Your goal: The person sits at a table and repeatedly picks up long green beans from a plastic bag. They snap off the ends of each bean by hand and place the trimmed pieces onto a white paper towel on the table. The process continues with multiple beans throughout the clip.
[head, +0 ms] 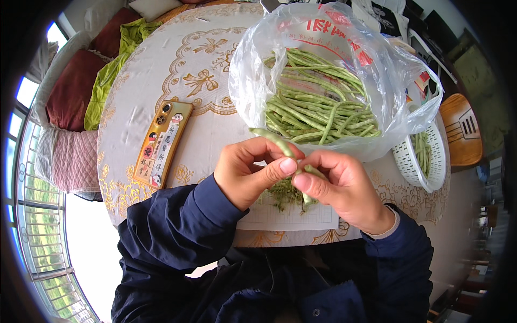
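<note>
My left hand (250,169) and my right hand (343,185) meet near the table's front edge, thumbs and fingertips pinching a green bean pod (274,140). The pod slants up to the left from my left fingertips, and short bean pieces (315,171) show at my right fingers. Below the hands, a heap of green trimmings (284,194) lies on a sheet of lined paper (291,220), partly hidden by the hands. Just beyond them stands a clear plastic bag (387,101) with red print, its mouth open, holding many long green beans (319,117).
A white perforated basket (438,161) with beans sits at the table's right edge. A gold phone (163,145) with stickers lies on the patterned tablecloth (149,80) at left. A wooden stool (460,129) stands beyond the right edge, a cushioned sofa (70,93) at left.
</note>
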The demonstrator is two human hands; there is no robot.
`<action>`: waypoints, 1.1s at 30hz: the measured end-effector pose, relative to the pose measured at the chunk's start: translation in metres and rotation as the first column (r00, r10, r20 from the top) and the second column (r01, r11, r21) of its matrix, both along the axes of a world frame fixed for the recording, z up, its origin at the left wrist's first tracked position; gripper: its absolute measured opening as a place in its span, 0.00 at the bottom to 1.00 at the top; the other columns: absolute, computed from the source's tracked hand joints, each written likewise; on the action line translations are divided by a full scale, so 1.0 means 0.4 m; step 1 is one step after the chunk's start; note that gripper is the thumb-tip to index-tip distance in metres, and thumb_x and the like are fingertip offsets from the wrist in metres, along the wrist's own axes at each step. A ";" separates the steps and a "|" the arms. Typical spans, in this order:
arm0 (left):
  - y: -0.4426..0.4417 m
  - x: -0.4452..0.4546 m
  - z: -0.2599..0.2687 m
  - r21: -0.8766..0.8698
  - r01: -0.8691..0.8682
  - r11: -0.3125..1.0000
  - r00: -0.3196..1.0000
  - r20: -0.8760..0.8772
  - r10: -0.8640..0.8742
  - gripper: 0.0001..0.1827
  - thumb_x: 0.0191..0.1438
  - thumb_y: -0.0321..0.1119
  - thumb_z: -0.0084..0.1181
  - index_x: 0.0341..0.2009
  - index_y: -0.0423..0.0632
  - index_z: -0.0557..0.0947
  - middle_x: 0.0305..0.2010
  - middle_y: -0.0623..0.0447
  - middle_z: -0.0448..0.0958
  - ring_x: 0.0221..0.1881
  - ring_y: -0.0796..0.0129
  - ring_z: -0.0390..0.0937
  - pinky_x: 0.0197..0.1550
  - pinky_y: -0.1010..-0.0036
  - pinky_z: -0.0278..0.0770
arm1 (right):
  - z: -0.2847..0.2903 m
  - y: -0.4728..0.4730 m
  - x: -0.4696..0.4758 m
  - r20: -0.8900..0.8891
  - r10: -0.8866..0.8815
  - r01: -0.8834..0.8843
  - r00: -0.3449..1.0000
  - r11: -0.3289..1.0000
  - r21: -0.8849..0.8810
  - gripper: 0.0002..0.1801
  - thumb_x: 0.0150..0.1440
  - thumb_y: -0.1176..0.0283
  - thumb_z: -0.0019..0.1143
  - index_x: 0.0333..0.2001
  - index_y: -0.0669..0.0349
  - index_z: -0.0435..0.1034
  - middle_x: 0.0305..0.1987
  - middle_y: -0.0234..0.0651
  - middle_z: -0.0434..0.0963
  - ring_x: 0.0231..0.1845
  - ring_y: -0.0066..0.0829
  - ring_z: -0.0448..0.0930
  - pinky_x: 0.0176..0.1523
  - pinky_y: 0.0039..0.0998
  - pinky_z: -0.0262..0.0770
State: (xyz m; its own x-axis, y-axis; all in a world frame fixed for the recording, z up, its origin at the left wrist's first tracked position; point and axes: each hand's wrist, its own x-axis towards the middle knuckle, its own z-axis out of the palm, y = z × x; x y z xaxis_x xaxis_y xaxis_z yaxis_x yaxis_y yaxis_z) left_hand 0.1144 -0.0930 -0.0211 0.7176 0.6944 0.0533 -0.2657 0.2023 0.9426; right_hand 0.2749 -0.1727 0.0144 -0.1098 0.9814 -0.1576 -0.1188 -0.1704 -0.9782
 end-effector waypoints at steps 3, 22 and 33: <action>-0.008 -0.004 -0.002 0.272 -0.091 0.958 0.980 -0.145 0.134 0.11 0.48 0.37 0.60 0.32 0.42 0.78 0.28 0.55 0.76 0.28 0.76 0.73 0.32 0.80 0.71 | -0.002 0.007 0.008 -0.006 -0.161 0.161 0.987 0.984 0.075 0.09 0.55 0.68 0.52 0.33 0.64 0.68 0.20 0.19 0.65 0.19 0.06 0.58 0.22 0.11 0.51; 0.001 -0.011 0.015 0.208 -0.255 0.944 0.963 -0.034 0.268 0.15 0.50 0.33 0.57 0.41 0.40 0.74 0.28 0.59 0.73 0.29 0.81 0.69 0.30 0.86 0.67 | -0.021 0.000 0.000 0.099 -0.127 0.113 0.987 0.985 0.133 0.08 0.54 0.74 0.53 0.33 0.67 0.66 0.28 0.27 0.72 0.28 0.10 0.68 0.31 0.14 0.65; 0.008 -0.008 0.011 0.135 -0.337 0.932 0.941 0.005 0.340 0.08 0.51 0.31 0.56 0.34 0.41 0.77 0.25 0.58 0.74 0.23 0.82 0.66 0.25 0.87 0.63 | -0.011 -0.009 -0.004 0.453 -0.255 0.041 0.854 0.901 0.431 0.07 0.53 0.75 0.51 0.26 0.66 0.65 0.21 0.26 0.67 0.19 0.10 0.61 0.22 0.15 0.55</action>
